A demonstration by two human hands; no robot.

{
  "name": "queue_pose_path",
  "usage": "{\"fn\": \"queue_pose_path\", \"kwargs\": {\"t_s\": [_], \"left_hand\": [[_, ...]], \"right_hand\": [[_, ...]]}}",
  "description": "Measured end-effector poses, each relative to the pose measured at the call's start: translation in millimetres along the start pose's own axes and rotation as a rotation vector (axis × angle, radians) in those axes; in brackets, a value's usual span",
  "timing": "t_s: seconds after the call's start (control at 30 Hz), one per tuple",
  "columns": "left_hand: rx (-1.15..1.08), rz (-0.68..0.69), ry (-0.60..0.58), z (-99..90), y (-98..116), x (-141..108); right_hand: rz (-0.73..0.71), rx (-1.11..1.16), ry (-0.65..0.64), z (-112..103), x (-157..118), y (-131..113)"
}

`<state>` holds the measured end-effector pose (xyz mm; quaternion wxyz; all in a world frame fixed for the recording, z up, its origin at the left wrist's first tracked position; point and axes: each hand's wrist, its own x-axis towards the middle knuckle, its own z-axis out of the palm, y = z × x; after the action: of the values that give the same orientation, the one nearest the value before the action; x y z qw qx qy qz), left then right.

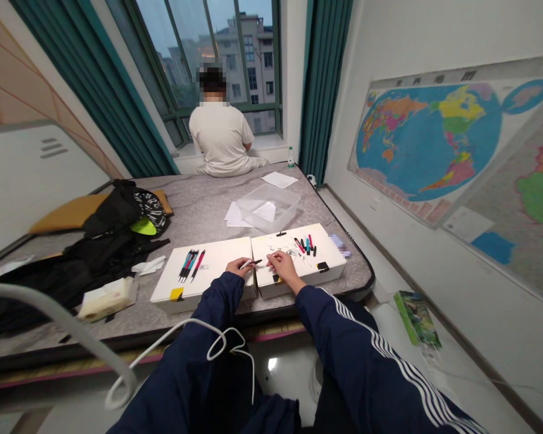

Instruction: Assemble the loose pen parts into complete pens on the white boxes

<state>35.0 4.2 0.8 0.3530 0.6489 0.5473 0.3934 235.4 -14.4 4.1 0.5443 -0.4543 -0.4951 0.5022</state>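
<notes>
My left hand (238,269) is closed around a slim white-and-black pen part (245,264), its dark end pointing right, above the seam between two white boxes. My right hand (282,265) hovers over the right white box (312,269), thumb and fingers pinched near that dark end; whatever they hold is too small to make out. On this box lie red, teal and black pen barrels (306,245) and scattered small pen pieces (280,249). Several whole pens (188,266) rest side by side on the left white box (167,288).
Behind the boxes sit a clear plastic bin (286,208) and paper sheets (279,179) on the mattress (194,199). A tissue pack (108,298) and black bag (113,211) lie left. A white cable (181,325) crosses before my left arm. A person (219,135) sits by the window.
</notes>
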Motion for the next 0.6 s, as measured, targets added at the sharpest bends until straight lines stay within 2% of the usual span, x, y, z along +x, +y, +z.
{"fn": "queue_pose_path", "kwargs": {"t_s": [0.2,0.43,0.6], "left_hand": [[-0.012,-0.036,0.017,-0.5,11.9,-4.1],[-0.01,0.006,-0.093,-1.0,16.0,-6.8],[-0.029,-0.016,-0.051,1.5,13.0,-5.5]], "right_hand": [[-0.053,-0.061,-0.075,1.2,-0.7,4.6],[-0.173,-0.223,-0.126,-0.5,-0.8,4.5],[-0.056,-0.077,-0.084,1.0,1.7,6.4]]}}
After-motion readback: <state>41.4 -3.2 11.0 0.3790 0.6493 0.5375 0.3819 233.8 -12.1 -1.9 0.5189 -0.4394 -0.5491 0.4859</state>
